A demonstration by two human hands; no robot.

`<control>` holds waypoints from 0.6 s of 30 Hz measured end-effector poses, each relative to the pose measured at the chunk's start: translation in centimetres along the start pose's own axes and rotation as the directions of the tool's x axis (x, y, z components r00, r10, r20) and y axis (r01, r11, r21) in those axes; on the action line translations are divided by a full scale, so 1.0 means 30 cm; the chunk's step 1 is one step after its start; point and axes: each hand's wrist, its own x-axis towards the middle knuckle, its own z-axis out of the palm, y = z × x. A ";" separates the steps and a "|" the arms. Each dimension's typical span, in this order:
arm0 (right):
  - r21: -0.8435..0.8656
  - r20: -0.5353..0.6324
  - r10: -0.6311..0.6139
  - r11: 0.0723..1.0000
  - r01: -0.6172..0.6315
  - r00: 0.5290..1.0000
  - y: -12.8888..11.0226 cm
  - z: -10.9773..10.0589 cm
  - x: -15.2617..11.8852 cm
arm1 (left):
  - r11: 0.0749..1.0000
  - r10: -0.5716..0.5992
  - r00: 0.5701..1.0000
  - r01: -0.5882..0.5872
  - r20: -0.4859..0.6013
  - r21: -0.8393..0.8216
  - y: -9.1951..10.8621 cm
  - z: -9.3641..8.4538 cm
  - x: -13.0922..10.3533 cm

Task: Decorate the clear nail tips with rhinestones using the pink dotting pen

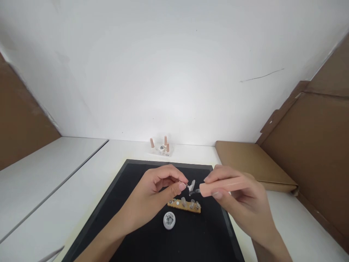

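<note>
Between the thumb and fingertips of my left hand (155, 194) is the thin stem of a nail tip (192, 185), which is partly whitish and partly clear. My right hand (240, 200) grips the pink cap of a nail polish brush (223, 185). The bristles are at the lower edge of the nail tip, touching it or very close. Below the hands lies a tan nail tip holder (184, 206) with several clear nail tips standing on it. Nearer to me, an uncapped nail polish bottle (169, 221) stands on the black mat, its opening silvery.
The black mat (201, 236) lies on a white table (81, 182). By the wall, a clear tray (156, 152) carries several small bottles, some with pink caps. A flat cardboard box (245, 160) lies at the right, with brown cardboard panels on both sides.
</note>
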 end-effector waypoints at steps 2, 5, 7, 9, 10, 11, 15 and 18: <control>-0.054 -0.012 0.016 0.998 -0.016 1.000 0.003 0.001 0.002 | 1.000 0.001 1.000 -0.001 0.005 0.004 0.000 0.000 0.001; -0.115 -0.071 0.043 0.992 -0.051 0.997 0.011 -0.001 0.002 | 1.000 -0.010 1.000 0.010 0.006 0.004 -0.002 0.001 0.001; -0.116 -0.105 0.063 0.990 -0.076 0.992 0.014 -0.007 0.001 | 1.000 -0.012 1.000 0.012 0.001 0.002 -0.004 0.001 0.001; -0.061 -0.102 0.087 0.994 -0.094 0.991 0.016 -0.014 0.000 | 1.000 -0.011 1.000 0.011 -0.005 -0.003 -0.006 0.000 0.001; -0.018 -0.081 0.097 0.995 -0.099 0.992 0.017 -0.018 0.000 | 1.000 -0.012 1.000 0.012 -0.006 -0.009 -0.006 -0.002 0.001; 0.020 -0.053 0.103 0.995 -0.102 0.993 0.017 -0.022 0.001 | 1.000 -0.016 1.000 0.015 -0.006 -0.017 -0.007 -0.003 0.002; 0.073 0.058 0.129 0.988 -0.133 0.990 0.019 -0.031 0.002 | 0.998 -0.028 1.000 0.028 0.002 -0.053 -0.011 -0.009 0.001; 0.068 0.106 0.161 0.983 -0.169 0.981 0.015 -0.033 0.003 | 0.997 -0.032 0.999 0.033 0.011 -0.075 -0.007 -0.012 -0.005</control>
